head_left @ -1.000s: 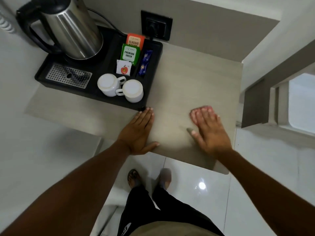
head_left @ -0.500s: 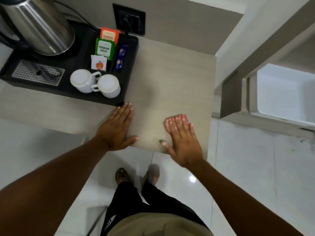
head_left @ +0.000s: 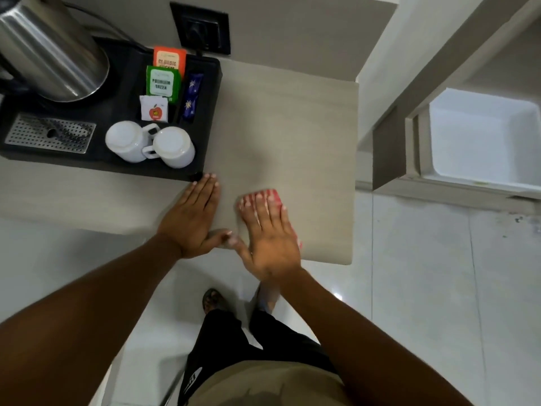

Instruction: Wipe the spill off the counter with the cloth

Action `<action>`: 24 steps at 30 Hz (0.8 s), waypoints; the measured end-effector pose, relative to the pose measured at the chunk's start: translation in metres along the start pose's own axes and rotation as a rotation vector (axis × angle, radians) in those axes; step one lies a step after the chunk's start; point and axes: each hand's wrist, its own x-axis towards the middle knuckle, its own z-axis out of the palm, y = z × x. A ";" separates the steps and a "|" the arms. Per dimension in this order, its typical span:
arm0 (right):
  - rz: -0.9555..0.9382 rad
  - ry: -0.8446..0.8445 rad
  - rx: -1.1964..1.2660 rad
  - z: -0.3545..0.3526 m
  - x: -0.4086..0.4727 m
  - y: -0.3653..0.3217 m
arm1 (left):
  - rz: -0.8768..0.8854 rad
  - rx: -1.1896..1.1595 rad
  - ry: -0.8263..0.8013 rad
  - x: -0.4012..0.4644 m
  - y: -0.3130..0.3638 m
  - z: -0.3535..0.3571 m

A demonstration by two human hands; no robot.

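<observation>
So I'm mid-wipe here, and honestly I can't say how much is left, because I can't make out any actual spill on the counter (head_left: 292, 127). The beige top looks evenly matte from the far wall to the near edge, with no puddle or shine that I can pick out, so my guess is most of the wet is already gone or it's just too faint for this camera. The cloth (head_left: 270, 194) is the red-and-white patterned one, and it's pinned flat under my right hand (head_left: 268, 232). That hand is spread wide, palm down, not gripping anything, just pressing; a strip of cloth pokes out past the fingertips on the far side and a sliver shows along the right edge of the palm. It sits close to the near edge of the counter, left of the counter's middle. My left hand (head_left: 193, 218) is flat and open too, holding nothing, resting on the counter just left of the right one, thumbs nearly touching, fingertips right by the near right corner of the black tray (head_left: 210, 83). I'd still run the cloth over the bare stretch to the right and the far part to be safe.
</observation>
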 end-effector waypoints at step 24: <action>0.368 0.096 0.021 -0.026 -0.054 0.086 | -0.016 0.019 -0.020 0.001 -0.004 0.004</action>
